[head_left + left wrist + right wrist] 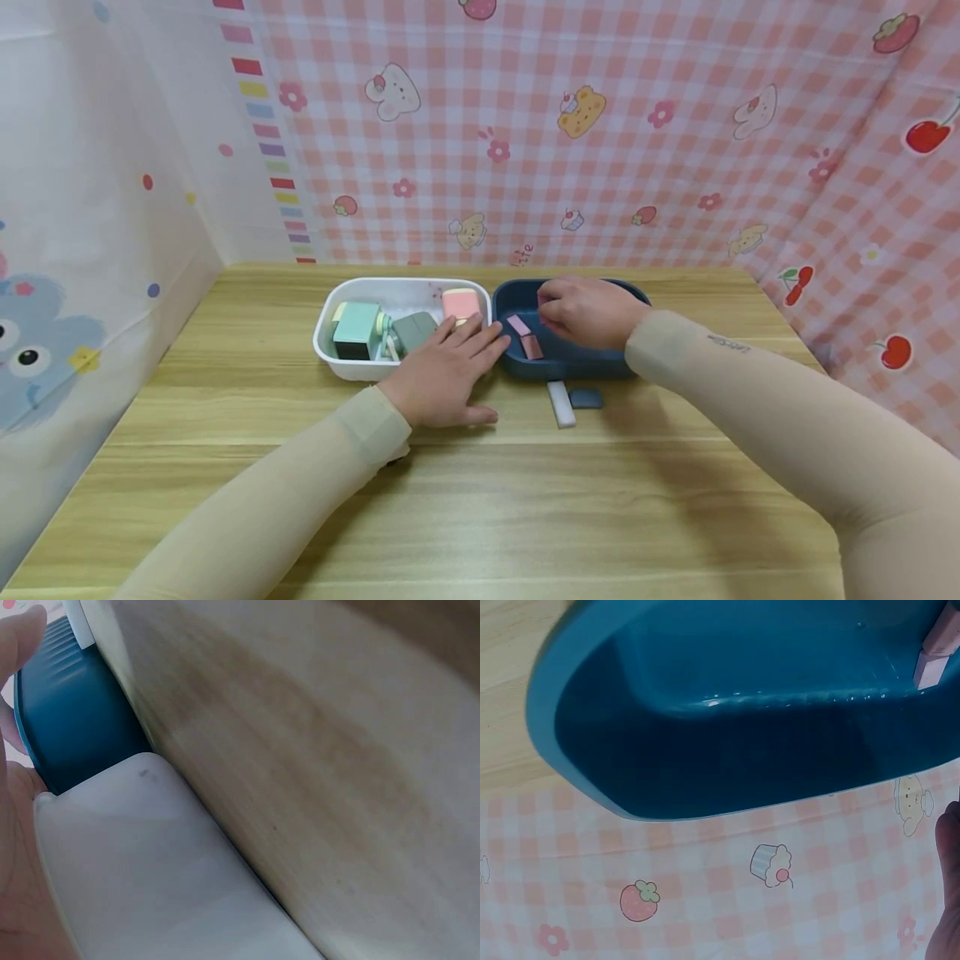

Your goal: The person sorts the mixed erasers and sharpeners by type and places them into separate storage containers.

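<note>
My right hand (592, 310) is over the dark blue box (513, 364), its fingertips pinching a small pink piece (542, 300) mostly covered by the fingers. Inside that box lie a pink-lilac block (517, 325) and a brownish-pink block (532, 347), end to end; the right wrist view shows them at the box's far corner. My left hand (450, 375) lies flat with spread fingers across the front rim of the white box (333, 364), fingertips near a pink and cream block (460, 305). From the left wrist, the white box's outer wall (150, 855) shows close up.
The white box also holds a mint-green boxy thing (357, 327) and a grey-green flat piece (414, 331). On the wooden table (480, 517), before the blue box, lie a white bar (561, 404) and a dark grey-blue piece (587, 398). A checked cloth (525, 175) hangs behind.
</note>
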{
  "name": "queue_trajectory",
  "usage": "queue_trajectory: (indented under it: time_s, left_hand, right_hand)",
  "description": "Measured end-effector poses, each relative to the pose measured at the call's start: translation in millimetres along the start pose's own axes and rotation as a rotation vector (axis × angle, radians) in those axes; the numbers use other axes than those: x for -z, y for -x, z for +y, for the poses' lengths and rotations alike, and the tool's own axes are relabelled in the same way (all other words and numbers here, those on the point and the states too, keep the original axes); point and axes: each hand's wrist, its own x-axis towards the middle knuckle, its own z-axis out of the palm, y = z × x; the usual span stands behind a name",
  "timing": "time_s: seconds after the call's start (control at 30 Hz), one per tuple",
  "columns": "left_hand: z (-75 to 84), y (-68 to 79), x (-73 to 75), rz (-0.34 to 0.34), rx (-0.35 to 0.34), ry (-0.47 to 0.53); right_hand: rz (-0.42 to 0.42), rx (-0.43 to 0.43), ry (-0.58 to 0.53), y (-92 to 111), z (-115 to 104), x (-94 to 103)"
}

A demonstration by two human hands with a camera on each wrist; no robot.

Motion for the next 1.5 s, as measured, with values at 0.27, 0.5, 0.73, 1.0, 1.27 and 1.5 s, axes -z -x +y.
queue_trajectory:
  time_s: [0.27, 0.5, 0.73, 1.0, 1.27, 1.5]
  left_hand:
    - [-0.1, 0.5, -0.6, 0.002, 0.0, 0.007]
    - [-0.1, 0.8, -0.4, 0.002, 0.002, 0.013]
    - [-0.5, 0.1, -1.1, 0.001, 0.003, 0.009]
    - [-1.1, 0.5, -1.2, 0.0, 0.001, -0.001]
    - [-1.2, 0.4, -1.5, 0.003, 0.001, 0.002]
    - [-0.2, 0.3, -0.4, 0.003, 0.002, 0.003]
  right_hand:
    - [-0.042, 0.0, 0.027, -6, 1, -3.4]
    - [-0.04, 0.0, 0.035, -9, 1, -6.2]
    - [-0.042, 0.011, 0.048, -10, 1, -7.2]
    - [-0.124, -0.045, 0.043, -10, -1, -6.4]
    - [-0.118, -0.077, 0.064, -6, -6, -3.8]
    - [-0.049, -0.13, -0.016, 5, -17, -1.7]
